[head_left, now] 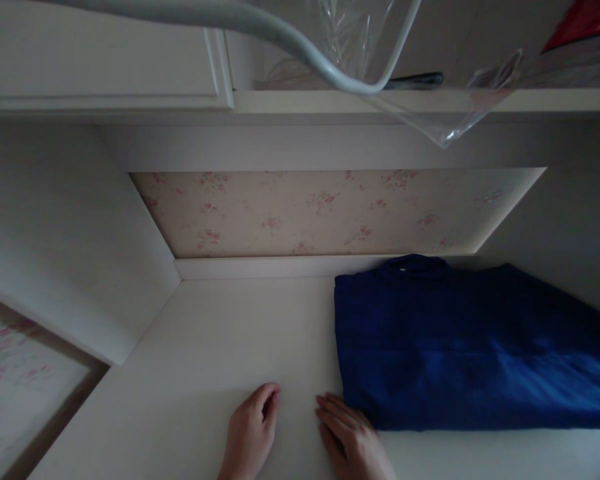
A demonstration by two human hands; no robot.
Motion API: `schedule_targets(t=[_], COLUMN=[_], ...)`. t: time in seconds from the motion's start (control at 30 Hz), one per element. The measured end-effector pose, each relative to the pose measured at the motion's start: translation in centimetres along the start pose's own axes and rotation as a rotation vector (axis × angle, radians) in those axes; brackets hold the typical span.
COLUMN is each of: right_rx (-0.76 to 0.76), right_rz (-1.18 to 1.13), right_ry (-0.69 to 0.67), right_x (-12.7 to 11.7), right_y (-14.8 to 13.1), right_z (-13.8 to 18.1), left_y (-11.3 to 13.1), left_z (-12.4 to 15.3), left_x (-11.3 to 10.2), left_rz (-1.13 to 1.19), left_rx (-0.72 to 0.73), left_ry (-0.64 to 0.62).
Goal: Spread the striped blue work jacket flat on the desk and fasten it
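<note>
A dark blue folded garment (460,353) with a collar-like opening at its far edge lies flat on the right of a white shelf surface (220,327). My right hand (353,433) rests beside its near left corner. Its fingers lie stretched out on the surface and point left, and the back of the hand is against or very close to the cloth. To the left, apart from the garment, my left hand (253,430) is curled with thumb and forefinger drawn together. Nothing shows in its fingers.
A white curved rod (300,50) crosses the top of the view near a clear plastic bag (445,127). Above is a shelf (405,101) with a dark object (420,80) and a red item (587,27). Floral wallpaper (325,213) covers the back; a white side panel (75,233) stands left.
</note>
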State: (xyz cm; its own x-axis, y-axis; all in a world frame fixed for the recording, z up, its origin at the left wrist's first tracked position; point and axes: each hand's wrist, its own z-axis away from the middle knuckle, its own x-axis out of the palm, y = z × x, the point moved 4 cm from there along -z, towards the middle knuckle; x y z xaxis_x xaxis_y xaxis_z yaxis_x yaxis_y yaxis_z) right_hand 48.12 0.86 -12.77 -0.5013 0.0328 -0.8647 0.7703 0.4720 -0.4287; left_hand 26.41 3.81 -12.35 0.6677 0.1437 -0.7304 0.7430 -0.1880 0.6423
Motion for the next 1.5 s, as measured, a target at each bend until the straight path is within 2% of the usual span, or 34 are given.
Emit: schedule_targets(t=[0.2,0.57,0.7,0.83,0.93,1.0,1.17,1.27,1.37,1.5], right_rx=[-0.007,-0.015,0.034,0.097,0.109,0.092,0.106,0.16,0.215,0.329], right_rz=[0.033,-0.006,-0.019,-0.086,-0.166,-0.24,-0.462,-0.59,-0.624,-0.708], right_ry=[-0.017,0.046,0.006,-0.024,-0.019,0.006,0.097,0.081,0.059,0.064], right_x=[0.4,0.2,0.0,-0.5,-0.9,-1.4,-3.1,-3.5,-3.2,-3.3], right_y=[0.3,0.2,-0.1,-0.5,-0.8,-1.1,-1.9,-1.8,-1.0,0.9], right_z=[0.2,0.2,0.3,0.3,0.4,0.7,2.6,4.3,6.5,9.1], left_y=[-0.1,-0.1,-0.2,-0.2,1.3,3.2,9.7,12.2,12.7,12.1], left_z=[0.1,0.0,0.0,-0.1,-0.5,-1.2,-3.3,-4.2,-4.5,-5.0], left_x=[0.1,0.1,0.1,0.0,0.6,1.9,7.1,9.4,9.8,8.1], left_rz=[-0.004,0.031,0.09,0.295,0.439,0.513,0.601,0.557,0.476,0.46], left_rx=[-0.007,-0.045,-0.093,-0.253,-0.348,-0.355,-0.258,-0.173,-0.122,-0.067], left_ry=[0.002,-0.04,-0.056,-0.078,-0.113,-0.149,-0.253,-0.258,-0.225,-0.16])
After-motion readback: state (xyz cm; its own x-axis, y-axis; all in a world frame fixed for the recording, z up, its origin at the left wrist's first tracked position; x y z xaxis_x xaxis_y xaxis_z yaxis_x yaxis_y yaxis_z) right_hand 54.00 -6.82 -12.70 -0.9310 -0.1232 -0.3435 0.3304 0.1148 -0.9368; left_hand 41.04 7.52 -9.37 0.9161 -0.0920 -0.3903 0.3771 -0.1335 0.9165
